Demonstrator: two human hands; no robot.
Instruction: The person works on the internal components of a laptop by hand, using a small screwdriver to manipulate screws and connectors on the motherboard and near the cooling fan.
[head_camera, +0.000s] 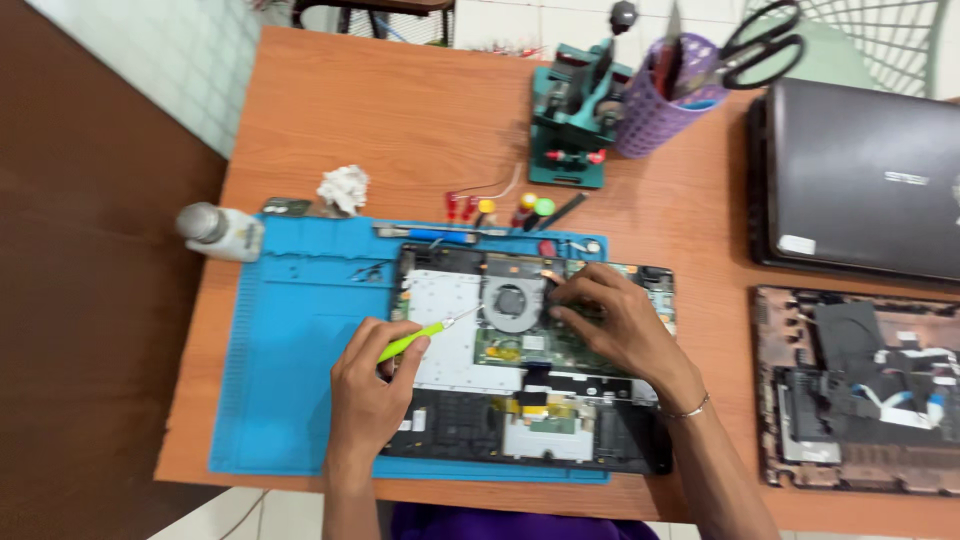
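Gripping a green screwdriver (415, 340), left hand (370, 395) fingers; right hand (615, 325) fingers pinched on opened laptop (450, 425), mat edge (290, 300) beside

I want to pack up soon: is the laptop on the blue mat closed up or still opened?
Opened: the laptop on the blue mat shows its fan and circuit board bare.

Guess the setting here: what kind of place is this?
Likely an electronics repair bench. An opened laptop base with exposed fan and circuit board lies on a blue silicone work mat; the left hand holds a green-handled screwdriver, and a second stripped brown laptop chassis sits beside it.
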